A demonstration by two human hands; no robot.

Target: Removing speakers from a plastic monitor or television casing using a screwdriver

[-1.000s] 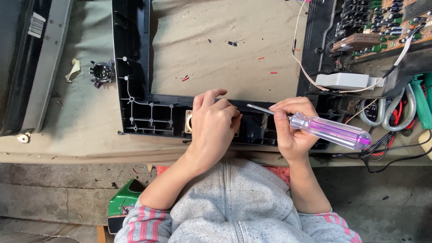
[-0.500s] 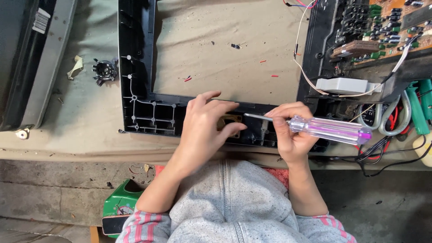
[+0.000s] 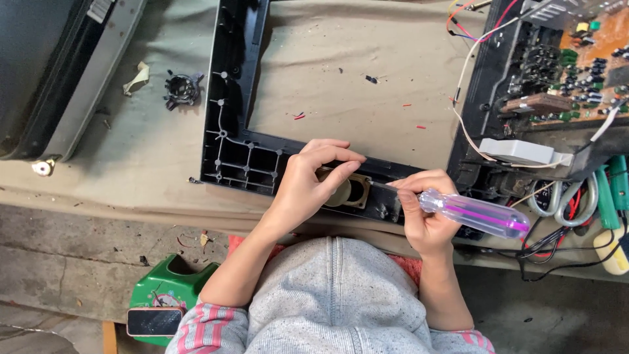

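My left hand rests on the bottom rail of a black plastic frame, its fingers curled over a small round speaker set in that rail. My right hand grips a screwdriver with a clear purple handle. The handle points right and the shaft runs left toward the speaker's edge, its tip hidden near the frame. The two hands sit close together at the near edge of the cloth-covered bench.
A circuit board with wires lies at the right, with pliers and green-handled tools below it. A grey panel leans at the left, with a small black ring part beside it. A green stool stands on the floor.
The view has shifted so the frame sits further right. My left hand has slid right over the speaker and my right hand has lowered the screwdriver toward the rail.
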